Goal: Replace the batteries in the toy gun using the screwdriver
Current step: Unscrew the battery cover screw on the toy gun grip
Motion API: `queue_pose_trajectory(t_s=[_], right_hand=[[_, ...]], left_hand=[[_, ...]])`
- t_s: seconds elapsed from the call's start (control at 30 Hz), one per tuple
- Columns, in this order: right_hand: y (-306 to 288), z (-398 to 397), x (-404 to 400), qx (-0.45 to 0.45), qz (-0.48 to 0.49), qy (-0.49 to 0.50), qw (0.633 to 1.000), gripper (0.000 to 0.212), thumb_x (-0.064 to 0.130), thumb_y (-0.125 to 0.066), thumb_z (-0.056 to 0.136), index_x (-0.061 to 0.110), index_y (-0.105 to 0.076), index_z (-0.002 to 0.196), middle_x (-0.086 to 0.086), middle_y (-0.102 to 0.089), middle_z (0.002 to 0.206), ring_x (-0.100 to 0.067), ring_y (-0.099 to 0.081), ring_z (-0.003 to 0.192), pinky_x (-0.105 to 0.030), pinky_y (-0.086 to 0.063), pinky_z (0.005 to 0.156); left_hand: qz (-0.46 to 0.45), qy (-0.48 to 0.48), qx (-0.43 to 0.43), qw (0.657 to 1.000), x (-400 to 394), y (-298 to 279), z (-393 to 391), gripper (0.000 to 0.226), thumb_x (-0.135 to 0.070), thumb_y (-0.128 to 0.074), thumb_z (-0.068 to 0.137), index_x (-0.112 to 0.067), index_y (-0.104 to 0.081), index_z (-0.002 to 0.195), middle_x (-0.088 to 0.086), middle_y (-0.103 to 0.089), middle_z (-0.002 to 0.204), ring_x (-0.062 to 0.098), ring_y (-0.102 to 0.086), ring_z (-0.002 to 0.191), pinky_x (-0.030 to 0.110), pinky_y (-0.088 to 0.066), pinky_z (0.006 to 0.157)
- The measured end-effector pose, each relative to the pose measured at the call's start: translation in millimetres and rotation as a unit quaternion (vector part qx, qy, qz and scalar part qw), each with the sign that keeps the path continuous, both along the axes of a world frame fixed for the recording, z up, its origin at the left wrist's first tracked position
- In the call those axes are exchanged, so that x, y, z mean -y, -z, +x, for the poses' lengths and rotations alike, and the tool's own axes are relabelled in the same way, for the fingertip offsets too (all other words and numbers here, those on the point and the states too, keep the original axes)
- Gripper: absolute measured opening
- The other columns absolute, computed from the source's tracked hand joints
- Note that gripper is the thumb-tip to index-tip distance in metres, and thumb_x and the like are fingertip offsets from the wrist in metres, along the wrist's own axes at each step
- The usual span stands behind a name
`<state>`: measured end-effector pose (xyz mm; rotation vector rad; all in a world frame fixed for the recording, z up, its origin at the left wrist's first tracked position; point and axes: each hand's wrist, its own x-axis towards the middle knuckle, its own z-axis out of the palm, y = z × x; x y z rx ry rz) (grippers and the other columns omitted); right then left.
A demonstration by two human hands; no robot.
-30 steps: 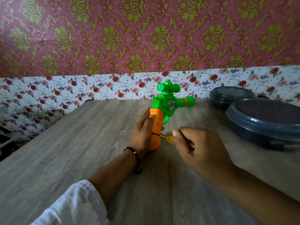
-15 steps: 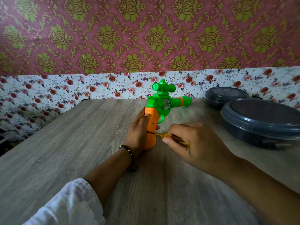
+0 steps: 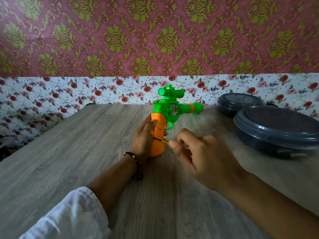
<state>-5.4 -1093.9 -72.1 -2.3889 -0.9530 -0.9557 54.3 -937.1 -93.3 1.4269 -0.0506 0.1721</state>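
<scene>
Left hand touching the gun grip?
Touching. Head view: left hand wraps the orange grip, fingers curled round it with no gap.

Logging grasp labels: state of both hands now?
Left hand: grips the toy gun's orange handle.
Right hand: pinches the screwdriver, tip at the handle.

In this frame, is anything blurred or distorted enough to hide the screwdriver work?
Head view: the right hand is motion-blurred, so its grip on the screwdriver reads soft; the toy gun and left hand stay fairly sharp. Wide-angle bending curves the table edges and wall. Lighting is dim and even, with no glare.
</scene>
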Motion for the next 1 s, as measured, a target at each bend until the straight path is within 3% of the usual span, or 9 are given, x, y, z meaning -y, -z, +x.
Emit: queue_pose_trajectory(t_s=[0.1, 0.2, 0.33, 0.47, 0.6, 0.67, 0.73, 0.93, 1.0], right_hand=[[-2, -2, -2, 0.010, -0.003, 0.055, 0.998, 0.030, 0.042, -0.033, 0.091, 0.024, -0.041, 0.069, 0.004, -0.036, 0.043, -0.022, -0.039, 0.033, -0.023, -0.024, 0.036], [-2, -1, -2, 0.000, -0.012, 0.028, 1.000, 0.022, 0.041, -0.039, 0.089, 0.026, -0.037, 0.072, 0.008, -0.030, 0.048, -0.019, -0.036, 0.035, -0.025, -0.024, 0.037], [-10, -3, -2, -0.053, 0.011, -0.039, 0.998, 0.012, 0.035, -0.056, 0.081, 0.025, -0.048, 0.082, 0.009, -0.053, 0.064, -0.017, -0.055, 0.057, -0.035, -0.046, 0.049], [-11, -5, -5, -0.089, 0.070, -0.078, 0.990, 0.012, 0.024, -0.062, 0.076, 0.025, -0.059, 0.088, 0.006, -0.060, 0.084, -0.013, -0.059, 0.075, -0.039, -0.050, 0.063], [-7, -9, -7, -0.098, 0.073, -0.011, 0.992, 0.035, 0.056, -0.040, 0.082, 0.027, -0.046, 0.102, 0.014, -0.046, 0.063, -0.009, -0.052, 0.061, -0.034, -0.047, 0.054], [-8, -7, -5, -0.092, 0.055, 0.044, 0.993, 0.049, 0.068, -0.021, 0.080, 0.027, -0.042, 0.095, 0.012, -0.039, 0.052, -0.011, -0.048, 0.051, -0.030, -0.039, 0.047], [-7, -5, -2, -0.088, 0.058, 0.065, 0.992, 0.050, 0.069, -0.015, 0.081, 0.026, -0.040, 0.079, 0.007, -0.037, 0.049, -0.015, -0.045, 0.047, -0.032, -0.036, 0.045], [-8, -3, 1, -0.056, 0.055, 0.016, 0.997, 0.028, 0.054, -0.039, 0.085, 0.029, -0.038, 0.073, 0.007, -0.039, 0.046, -0.013, -0.041, 0.042, -0.029, -0.033, 0.040], [-9, -2, 2, -0.057, 0.063, 0.001, 0.996, 0.022, 0.046, -0.049, 0.085, 0.025, -0.046, 0.076, 0.010, -0.044, 0.053, -0.011, -0.044, 0.047, -0.030, -0.036, 0.043]], left_hand=[[0.008, -0.010, -0.003, 1.000, -1, 2, 2, 0.040, -0.025, -0.030, 0.100, -0.013, -0.043, 0.136, 0.009, -0.065, 0.086, 0.006, -0.065, 0.058, 0.019, -0.052, 0.053], [0.006, -0.008, -0.001, 1.000, -1, 1, 2, 0.039, -0.024, -0.032, 0.100, -0.011, -0.045, 0.134, 0.008, -0.064, 0.083, 0.005, -0.064, 0.055, 0.019, -0.051, 0.051], [-0.016, -0.015, -0.024, 0.999, -2, 0, 1, 0.036, -0.026, -0.037, 0.099, -0.014, -0.048, 0.130, 0.003, -0.065, 0.075, 0.004, -0.065, 0.052, 0.020, -0.052, 0.051], [0.000, -0.008, -0.014, 1.000, -3, 1, 1, 0.034, -0.027, -0.037, 0.099, -0.014, -0.051, 0.127, -0.003, -0.070, 0.064, 0.004, -0.066, 0.056, 0.020, -0.053, 0.054], [-0.027, 0.004, -0.019, 0.999, -5, 1, 2, 0.036, -0.027, -0.034, 0.099, -0.012, -0.049, 0.128, 0.004, -0.068, 0.074, 0.009, -0.065, 0.057, 0.022, -0.051, 0.054], [-0.045, 0.000, -0.032, 0.998, -6, 2, 3, 0.040, -0.030, -0.035, 0.099, -0.012, -0.047, 0.132, 0.009, -0.066, 0.083, 0.012, -0.066, 0.060, 0.028, -0.051, 0.061], [-0.041, -0.005, -0.033, 0.999, -6, 4, 5, 0.042, -0.031, -0.036, 0.099, -0.013, -0.046, 0.135, 0.008, -0.067, 0.086, 0.009, -0.067, 0.059, 0.026, -0.054, 0.055], [-0.041, -0.005, -0.039, 0.998, -6, 6, 8, 0.048, -0.034, -0.035, 0.098, -0.008, -0.043, 0.138, 0.011, -0.067, 0.093, 0.011, -0.069, 0.062, 0.023, -0.053, 0.052], [-0.040, -0.010, -0.034, 0.999, -6, 5, 7, 0.047, -0.033, -0.034, 0.099, -0.008, -0.043, 0.138, 0.012, -0.066, 0.091, 0.010, -0.068, 0.060, 0.022, -0.052, 0.050]])
